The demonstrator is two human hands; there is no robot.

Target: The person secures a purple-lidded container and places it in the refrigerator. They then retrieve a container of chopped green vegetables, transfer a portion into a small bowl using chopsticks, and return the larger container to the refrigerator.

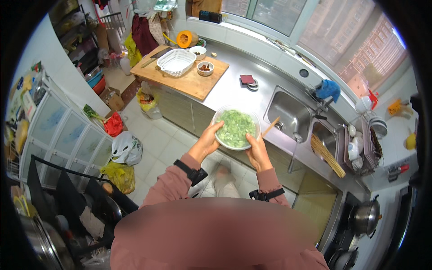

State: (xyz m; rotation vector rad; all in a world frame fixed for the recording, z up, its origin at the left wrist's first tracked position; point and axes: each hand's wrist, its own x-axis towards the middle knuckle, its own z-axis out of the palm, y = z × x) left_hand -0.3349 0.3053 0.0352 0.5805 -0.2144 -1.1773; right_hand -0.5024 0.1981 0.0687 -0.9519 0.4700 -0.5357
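Both of my hands hold a round, pale bowl filled with chopped green vegetables, in front of the counter edge. My left hand grips its left side, the thumb over the rim. On the right side, my right hand clasps the bowl, thumb also at the rim. A wooden stick, perhaps chopsticks, juts out beside the right fingers towards the sink; its other end is hidden. The fingers beneath the bowl cannot be seen.
A wooden cutting board bears a white plastic basket, a knife and small bowls. Right of the steel counter lies a double sink, with a bundle of thin sticks across its smaller basin. Plastic bags stand on the floor at left.
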